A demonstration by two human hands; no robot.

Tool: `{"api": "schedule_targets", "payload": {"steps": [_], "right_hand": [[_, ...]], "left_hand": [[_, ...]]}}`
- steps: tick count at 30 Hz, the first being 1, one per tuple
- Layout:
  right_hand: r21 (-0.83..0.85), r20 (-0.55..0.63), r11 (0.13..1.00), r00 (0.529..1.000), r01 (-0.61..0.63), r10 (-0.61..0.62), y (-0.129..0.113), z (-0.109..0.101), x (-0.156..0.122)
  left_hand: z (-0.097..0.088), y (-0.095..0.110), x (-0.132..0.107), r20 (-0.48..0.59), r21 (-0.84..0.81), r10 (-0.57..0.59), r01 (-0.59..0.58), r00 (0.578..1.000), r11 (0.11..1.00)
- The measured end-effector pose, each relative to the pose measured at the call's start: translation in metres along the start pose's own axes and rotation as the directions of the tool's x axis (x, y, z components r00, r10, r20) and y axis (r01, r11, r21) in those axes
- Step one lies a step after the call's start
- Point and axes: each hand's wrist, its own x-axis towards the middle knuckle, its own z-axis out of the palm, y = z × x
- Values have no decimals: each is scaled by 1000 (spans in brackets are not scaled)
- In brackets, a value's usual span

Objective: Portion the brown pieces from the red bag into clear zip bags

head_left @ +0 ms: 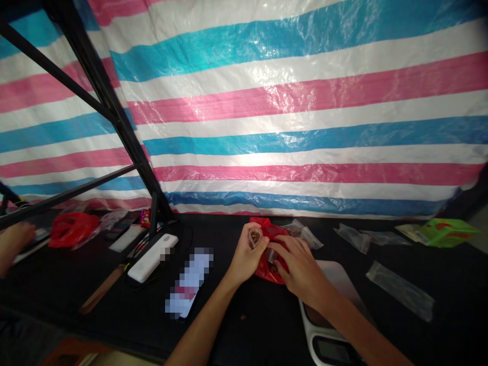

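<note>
Backdrop: striped tarp [305, 101], pink, blue and white, hanging behind the whole table. Black metal frame [114, 117] slants across it at left.

Table [438, 264]: black top, running the full width.

Scale [335, 272]: white, at near right edge of table, partly under the right forearm.

White oblong block [152, 256] left of centre, cable at its far end; a blurred flat item lies just beside it.

Red bag [267, 272]: crumpled plastic, table centre, between the two hands and touching both. A second red bag [72, 229] lies well apart at far left, near another person's hand [13, 244].

Green packet [450, 231] at far right. Long clear bag [400, 291] near right; smaller clear bags [353, 236] behind it.

Right hand [301, 267]: lies over the red bag, fingers curled into its folds; cannot tell whether they pinch anything.

Left hand [246, 254]: closed around a small clear pouch [254, 236], held upright just above the red bag, brownish contents inside.
</note>
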Motion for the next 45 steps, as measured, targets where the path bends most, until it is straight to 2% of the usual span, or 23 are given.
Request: {"api": "schedule_targets", "payload": {"steps": [3, 7, 11, 15, 18, 21, 23, 25, 28, 32, 36, 39, 41, 42, 45], "right_hand": [[47, 51, 998, 998, 28, -31, -27, -4, -4], [211, 296, 974, 943, 89, -150, -58, 1, -15], [199, 404, 974, 896, 110, -184, -72, 21, -27], [117, 436, 980, 878, 164, -199, -81, 34, -29], [149, 332, 965, 908, 215, -253, -79, 25, -24], [220, 25, 954, 976, 204, -214, -67, 1, -14], [261, -195, 949, 973, 174, -125, -54, -16, -5], [286, -305, 952, 952, 113, -21, -42, -29, 2], [295, -306, 955, 950, 28, 67, -30, -34, 8], [312, -219, 950, 974, 14, 58, -28, -31, 8], [333, -243, 942, 961, -45, 131, -28, -34, 11], [294, -222, 950, 960, -104, 174, -20, -31, 13], [216, -104, 971, 987, -98, 123, -12, -23, 12], [169, -31, 982, 995, -83, 90, -8, -18, 11], [52, 136, 998, 990, -48, 40, 1, -4, 5]], "left_hand": [[-3, 3, 5, -104, -23, -44, 42, 994, 999], [-10, 9, 10, -234, 12, -61, 65, 970, 998], [-13, 11, 10, -274, 71, -17, 38, 961, 997], [-11, 9, 9, -252, 122, 34, -3, 967, 993], [-10, 9, 8, -219, 135, 37, -8, 975, 991], [-8, 9, 6, -193, 166, 52, -20, 980, 986], [-4, 9, 1, -144, 185, 51, -24, 988, 982], [1, 9, -5, -54, 209, 40, -28, 998, 978], [12, 8, -15, 65, 270, 30, -47, 997, 962], [22, 6, -21, 114, 245, 29, -56, 993, 968], [19, 6, -16, 33, 188, -8, 1, 999, 982], [9, 6, -10, -176, 307, 7, 48, 984, 951], [1, 5, -6, -318, 436, 14, 133, 948, 890], [-3, 4, -5, -356, 490, -5, 191, 934, 850], [-10, 4, -4, -371, 581, -114, 327, 922, 745]]}}
